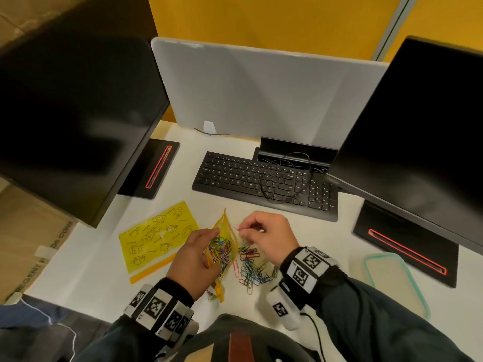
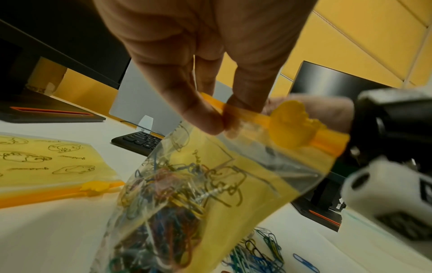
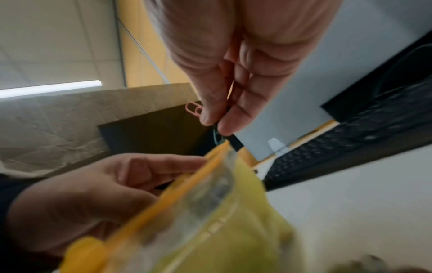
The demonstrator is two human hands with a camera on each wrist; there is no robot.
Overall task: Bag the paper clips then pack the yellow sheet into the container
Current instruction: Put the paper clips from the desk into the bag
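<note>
Right hand pinching paper clips just right of the bag mouth. Left hand gripping the bag rim, mouth upward, long axis running away from the body.

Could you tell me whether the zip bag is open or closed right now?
Open: the left hand holds the bag mouth apart, clips visible inside.

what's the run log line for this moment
step: bagging clips | left hand: holds zip bag open | right hand: pinches paper clips at bag mouth | loose clips: on desk
</note>
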